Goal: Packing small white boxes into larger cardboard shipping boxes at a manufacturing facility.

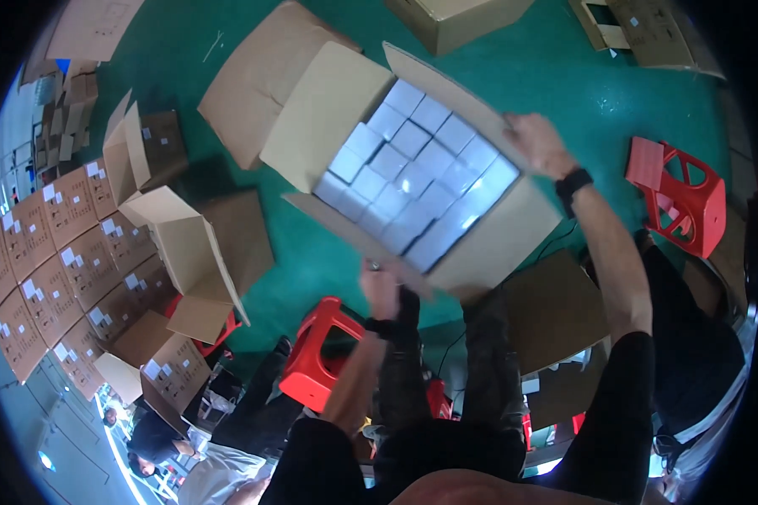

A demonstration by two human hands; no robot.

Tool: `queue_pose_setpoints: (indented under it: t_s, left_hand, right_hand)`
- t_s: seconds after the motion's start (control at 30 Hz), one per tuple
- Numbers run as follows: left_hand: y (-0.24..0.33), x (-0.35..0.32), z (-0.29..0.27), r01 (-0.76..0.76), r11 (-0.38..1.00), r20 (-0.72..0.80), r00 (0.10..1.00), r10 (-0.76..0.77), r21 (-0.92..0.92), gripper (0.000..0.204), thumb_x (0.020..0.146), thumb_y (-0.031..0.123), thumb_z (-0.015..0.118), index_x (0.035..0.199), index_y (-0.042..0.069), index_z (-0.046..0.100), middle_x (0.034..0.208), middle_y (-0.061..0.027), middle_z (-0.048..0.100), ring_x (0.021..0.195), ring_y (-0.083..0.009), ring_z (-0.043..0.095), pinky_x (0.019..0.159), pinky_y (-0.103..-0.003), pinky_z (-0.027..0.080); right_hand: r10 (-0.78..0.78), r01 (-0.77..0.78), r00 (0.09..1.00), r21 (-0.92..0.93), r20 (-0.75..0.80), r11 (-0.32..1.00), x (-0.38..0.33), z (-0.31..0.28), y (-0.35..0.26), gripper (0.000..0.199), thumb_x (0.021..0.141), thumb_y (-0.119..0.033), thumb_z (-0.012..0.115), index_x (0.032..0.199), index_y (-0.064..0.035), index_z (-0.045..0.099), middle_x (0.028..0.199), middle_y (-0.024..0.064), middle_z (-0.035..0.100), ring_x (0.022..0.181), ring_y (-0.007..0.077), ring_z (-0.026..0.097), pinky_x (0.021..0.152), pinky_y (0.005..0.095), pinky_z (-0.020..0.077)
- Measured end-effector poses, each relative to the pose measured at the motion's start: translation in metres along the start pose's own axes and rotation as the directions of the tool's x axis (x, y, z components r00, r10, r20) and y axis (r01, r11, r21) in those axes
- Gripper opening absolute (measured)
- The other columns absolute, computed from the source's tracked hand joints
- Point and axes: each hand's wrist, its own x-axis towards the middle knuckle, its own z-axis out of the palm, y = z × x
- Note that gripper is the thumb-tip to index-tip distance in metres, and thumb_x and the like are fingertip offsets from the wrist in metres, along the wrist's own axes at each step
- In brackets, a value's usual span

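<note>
In front of me an open cardboard carton [497, 240] stands turned at an angle, its flaps folded outward. Rows of small white boxes [417, 164] fill it, some sitting slightly higher than their neighbours. My right hand [537, 145], with a black band at the wrist, is closed on the flap along the carton's far right side. At the near left side my left hand [381, 290] grips the end of another flap, somewhat blurred by motion. The fingertips of both hands are partly hidden by the cardboard.
A brown sheet-like piece [248, 88] lies beyond the carton. Stacked sealed cartons [63, 261] and open cartons [189, 252] stand on the left. Red plastic stools [316, 353] are near my left arm and at the far right. Other people sit close on both sides.
</note>
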Motion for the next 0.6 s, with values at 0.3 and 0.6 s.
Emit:
queue_pose_setpoints:
  t_s: [0.3,0.6]
  left_hand:
    - [0.062,-0.128,0.292,0.559,0.726,0.592,0.763,-0.26,-0.401,0.04,0.087,0.01,0.063,0.116,-0.002,0.038,0.088,-0.0196,0.06,0.078,-0.024,0.063,0.064,-0.035,0.053]
    - [-0.02,-0.051,0.136,-0.202,0.969,0.92,0.388,-0.055,0.143,0.028,0.085,0.036,0.059,0.093,0.013,0.072,0.092,-0.0139,0.07,0.086,-0.0326,0.066,0.078,-0.045,0.05]
  right_hand:
    - [0.167,-0.271,0.949,-0.424,-0.267,0.864,0.07,-0.068,0.149,0.034,0.094,-0.022,0.055,0.126,-0.0115,0.06,0.115,0.0188,0.066,0.106,0.0376,0.062,0.092,0.0443,0.0497]
    - [0.083,-0.282,0.829,-0.285,-0.553,0.916,-0.216,0.021,0.009,0.039,0.095,-0.004,0.053,0.133,0.0021,0.05,0.124,0.0256,0.054,0.114,0.0414,0.049,0.1,0.0511,0.0392]
